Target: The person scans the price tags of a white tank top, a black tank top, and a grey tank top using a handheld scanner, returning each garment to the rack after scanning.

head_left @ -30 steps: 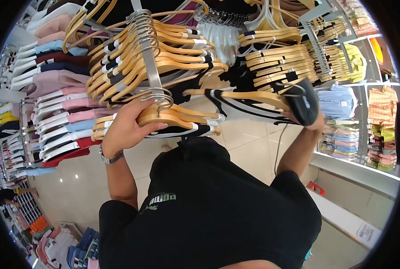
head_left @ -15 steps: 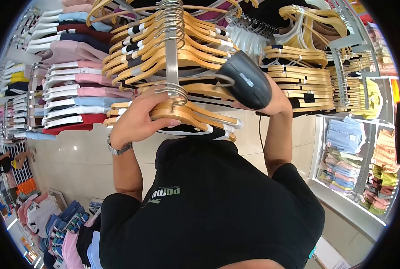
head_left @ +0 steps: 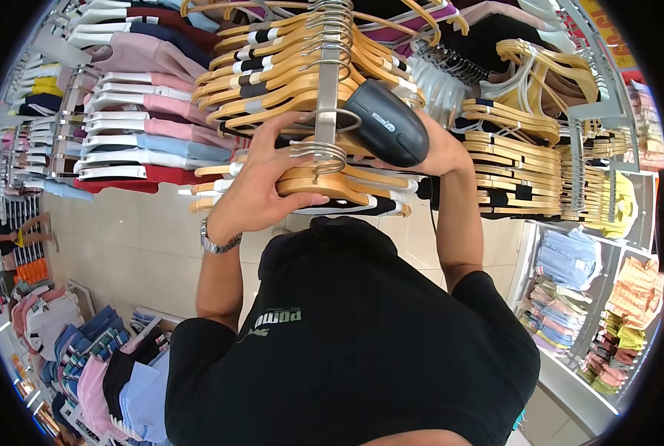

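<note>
My left hand (head_left: pixel 258 186), with a metal watch at the wrist, is closed round the front wooden hangers (head_left: pixel 326 182). Its thumb lies along the nearest hanger, while the other fingers reach back among the hangers behind. Dark and white garments hang from them, mostly hidden. In my right hand (head_left: pixel 442 149) is a black barcode scanner (head_left: pixel 388 123), held close to the right of the metal rail (head_left: pixel 327 93). A single hanger hook stands apart near the scanner's front end. The right fingers are largely hidden behind the scanner.
More wooden hangers (head_left: pixel 287 74) are packed further back on the same rail. White hangers with pink, blue and red clothes (head_left: pixel 146 149) hang at left. At right are another wooden-hanger rack (head_left: pixel 514 167) and shelves of folded clothes (head_left: pixel 566 256). Stacked clothing (head_left: pixel 109 372) lies lower left.
The scanner has moved left, closer to the rail and the hooks. My left fingers have spread further back between hangers, the thumb staying on the front one. The whole view has shifted slightly.
</note>
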